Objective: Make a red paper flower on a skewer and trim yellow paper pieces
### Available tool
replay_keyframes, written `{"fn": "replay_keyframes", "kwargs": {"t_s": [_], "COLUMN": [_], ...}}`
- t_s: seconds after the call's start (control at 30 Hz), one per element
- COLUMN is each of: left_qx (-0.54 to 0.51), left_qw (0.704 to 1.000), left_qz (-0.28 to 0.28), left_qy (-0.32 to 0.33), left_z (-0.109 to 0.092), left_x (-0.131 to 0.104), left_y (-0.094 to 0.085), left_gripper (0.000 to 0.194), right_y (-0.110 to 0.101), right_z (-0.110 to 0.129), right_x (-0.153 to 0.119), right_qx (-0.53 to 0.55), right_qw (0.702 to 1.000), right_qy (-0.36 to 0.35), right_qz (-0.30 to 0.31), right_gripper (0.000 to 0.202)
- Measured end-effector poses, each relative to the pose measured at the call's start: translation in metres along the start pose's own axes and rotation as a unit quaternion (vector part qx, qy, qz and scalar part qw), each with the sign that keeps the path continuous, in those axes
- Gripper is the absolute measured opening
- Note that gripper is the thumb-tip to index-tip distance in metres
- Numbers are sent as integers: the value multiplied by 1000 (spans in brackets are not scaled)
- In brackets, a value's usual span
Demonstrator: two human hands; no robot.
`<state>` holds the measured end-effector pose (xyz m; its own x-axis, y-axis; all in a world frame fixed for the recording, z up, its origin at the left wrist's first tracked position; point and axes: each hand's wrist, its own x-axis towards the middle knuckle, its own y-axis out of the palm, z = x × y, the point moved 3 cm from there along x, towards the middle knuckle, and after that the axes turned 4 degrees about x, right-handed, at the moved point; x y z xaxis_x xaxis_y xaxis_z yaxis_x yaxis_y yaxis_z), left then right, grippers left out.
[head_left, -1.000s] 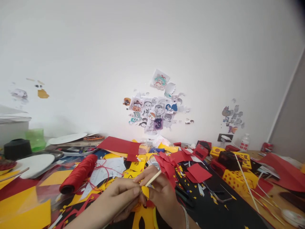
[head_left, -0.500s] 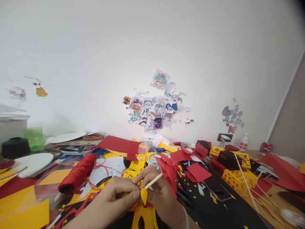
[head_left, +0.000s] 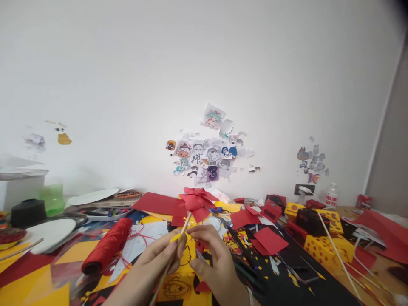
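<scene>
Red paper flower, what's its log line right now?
left hand: gripping stick | right hand: open, near stick | red paper flower: at stick's upper end

Left hand: fingers curled, thumb pressed toward index finger, pinch grip engaged. Left forearm: below and left of fingers, angled upward toward them. Right hand: fingers bent, thumb separated below them, gap facing left fingers. Right fingertips: just beside left fingertips; contact not discernible. Right wrist: below and right of fingers.
</scene>
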<state>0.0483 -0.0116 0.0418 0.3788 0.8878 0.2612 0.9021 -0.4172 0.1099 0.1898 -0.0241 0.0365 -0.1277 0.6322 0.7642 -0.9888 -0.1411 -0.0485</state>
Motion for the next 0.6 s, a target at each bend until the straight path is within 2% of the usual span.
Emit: {"fn": "replay_keyframes", "kwargs": {"t_s": [0.1, 0.27, 0.4, 0.6], "left_qx": [-125, -244, -255, -198], "left_qw": [991, 966, 960, 975], "left_qz": [6, 43, 47, 37], "left_qy": [-42, -77, -104, -93], "left_z": [2, 3, 6, 11], "left_x": [-3, -9, -10, -7], "left_y": [6, 17, 17, 12], "left_gripper": [32, 30, 26, 18], "right_y": [4, 7, 8, 9], "right_z": [5, 16, 20, 16], "right_x": [-3, -5, -5, -3], "right_qx": [-96, -222, -274, -307], "right_qw": [993, 971, 957, 948], "right_qy": [-60, -87, -92, -75], "right_qz": [-20, -26, -2, -35], "right_gripper": [21, 34, 35, 27]}}
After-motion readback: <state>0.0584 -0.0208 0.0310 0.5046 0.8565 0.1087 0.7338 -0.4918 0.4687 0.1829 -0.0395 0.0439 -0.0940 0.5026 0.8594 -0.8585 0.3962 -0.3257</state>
